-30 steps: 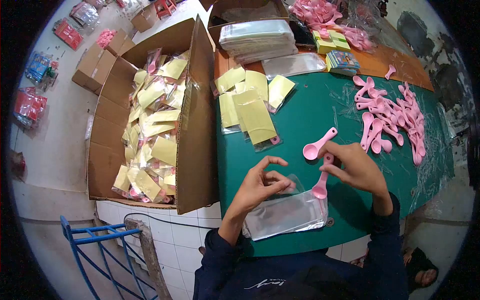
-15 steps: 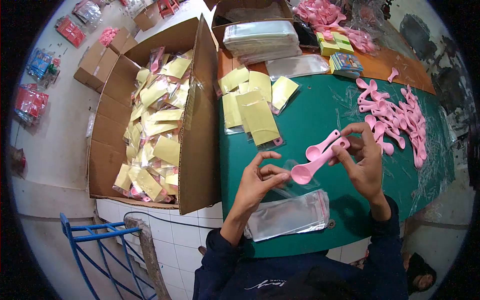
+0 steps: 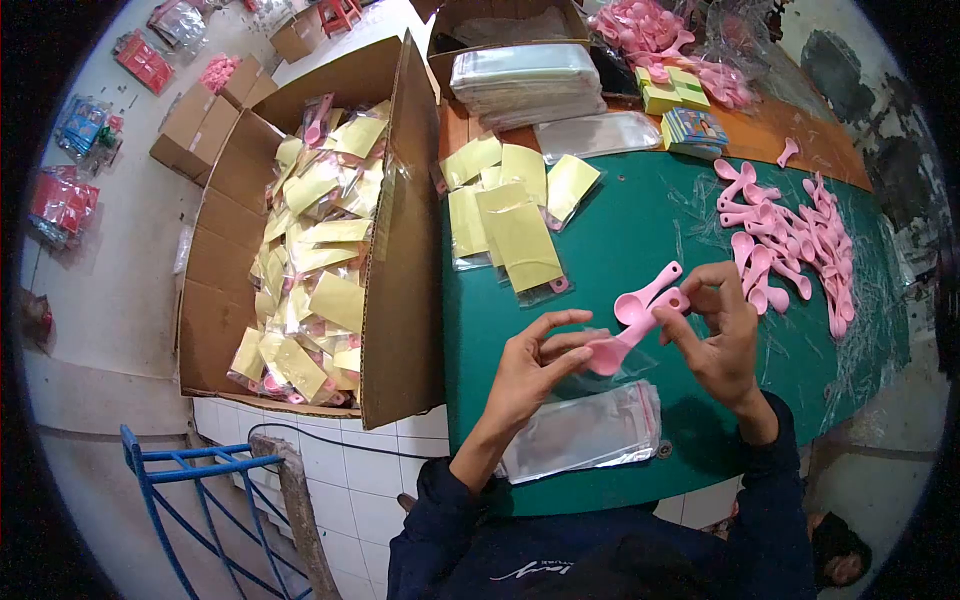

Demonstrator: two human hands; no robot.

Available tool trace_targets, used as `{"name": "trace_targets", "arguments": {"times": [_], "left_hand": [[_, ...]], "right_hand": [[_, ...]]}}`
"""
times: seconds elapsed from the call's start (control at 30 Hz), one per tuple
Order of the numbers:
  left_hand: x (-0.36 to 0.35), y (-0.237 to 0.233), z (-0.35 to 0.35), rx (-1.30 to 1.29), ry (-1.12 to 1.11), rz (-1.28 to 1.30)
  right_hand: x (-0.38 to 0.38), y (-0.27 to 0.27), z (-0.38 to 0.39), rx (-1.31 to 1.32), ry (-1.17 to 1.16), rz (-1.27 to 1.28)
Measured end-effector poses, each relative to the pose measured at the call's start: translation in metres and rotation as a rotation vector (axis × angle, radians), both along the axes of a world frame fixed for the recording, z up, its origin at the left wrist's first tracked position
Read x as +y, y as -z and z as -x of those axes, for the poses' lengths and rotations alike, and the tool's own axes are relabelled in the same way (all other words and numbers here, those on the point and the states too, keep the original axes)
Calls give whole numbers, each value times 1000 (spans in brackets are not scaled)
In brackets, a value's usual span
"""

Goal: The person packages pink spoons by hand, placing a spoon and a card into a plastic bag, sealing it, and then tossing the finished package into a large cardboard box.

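My right hand (image 3: 722, 325) pinches the handle end of a pink spoon (image 3: 632, 335) above the green tabletop. The bowl of that spoon lies at the mouth of a clear plastic bag (image 3: 612, 378), which my left hand (image 3: 535, 370) holds between thumb and fingers. Just behind it, a second pink spoon (image 3: 634, 304) lies on the table, close to the held one. Below my hands is a stack of clear bags (image 3: 582, 432). A heap of pink spoons (image 3: 775, 235) spreads out to the right.
Packets with yellow cards (image 3: 518, 235) lie at the table's back left. A large cardboard box (image 3: 400, 260) of similar packets stands on the left. Clear sleeves (image 3: 522, 82), small booklets (image 3: 693, 130) and more pink spoons (image 3: 640, 28) are at the back. A blue metal frame (image 3: 200, 455) stands lower left.
The spoon in my right hand has moved slightly down, and its bowl now sits behind the clear film. My left hand has come nearer to it with the bag.
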State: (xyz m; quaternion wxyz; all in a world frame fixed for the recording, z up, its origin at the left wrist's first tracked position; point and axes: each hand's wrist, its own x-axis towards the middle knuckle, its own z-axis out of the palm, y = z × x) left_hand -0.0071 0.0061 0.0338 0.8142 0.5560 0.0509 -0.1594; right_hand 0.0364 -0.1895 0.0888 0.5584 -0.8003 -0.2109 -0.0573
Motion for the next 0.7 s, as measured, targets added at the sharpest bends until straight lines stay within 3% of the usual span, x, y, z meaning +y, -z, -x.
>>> {"name": "trace_targets", "arguments": {"times": [0.23,0.33,0.37,0.47,0.5,0.57,0.63,0.67,0.7], "left_hand": [[-6,-3,3,-208,31,49],[7,-1,-2,-191,341,-183],[6,-3,-3,-218,321,-199],[12,-18,-7,-187,241,-59],[22,-6,-9,-155,261,-136],[20,-7,-9,-176,127,-36],[20,-7,-6,-188,56,46],[21,-8,-4,-194,48,74],[21,-8,-2,-201,41,103]], "right_hand": [[0,-1,-2,22,-75,82],[1,-8,-5,-75,-40,105],[2,-11,-7,-111,-34,122],[4,-21,-24,-239,-368,155],[8,-27,-33,-217,-599,115],[11,-13,-73,-71,-658,-188],[-16,-15,-142,-150,-488,-28],[-39,-1,-199,-276,-210,17],[-71,27,-256,-258,170,219]]}}
